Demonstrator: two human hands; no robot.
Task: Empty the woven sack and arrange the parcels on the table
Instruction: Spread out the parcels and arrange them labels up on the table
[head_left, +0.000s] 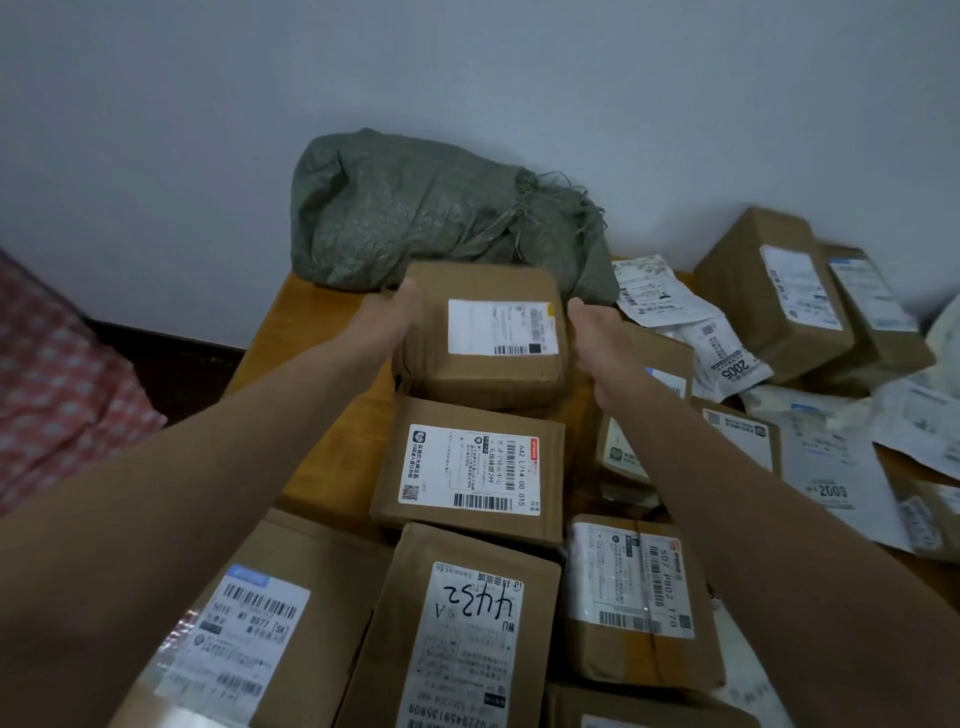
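**Box in mid-air, one side of the hold unconfirmed**

I have the brown cardboard box (480, 338) held up between the hands, above the far end of the wooden surface (322, 374), just in front of the green woven sack (415, 208). The left hand (397, 319) grips its left edge, thumb over the top corner. The right hand (597, 343) sits at the right edge, but I cannot tell whether its fingers wrap round the box or merely lie beside it.

That is my main worry. If the right side is unsupported, the box may pivot on the left grip and drop onto the brown labelled carton (467, 467) directly below. Setting it there on purpose is also risky, since overhang could tip it. To the right, the loose white plastic mailers (665, 296) lie in a slippery heap, and a nudge could spread them further. The sack still bulges and its neck looks tied with frayed strands, so I judge much of the emptying remains, and space is running short.

The box lies flat with its white label facing up at me. It is near square. Its slightly longer axis runs left to right, roughly parallel to the wall. The sack lies on its side, neck pointing right.
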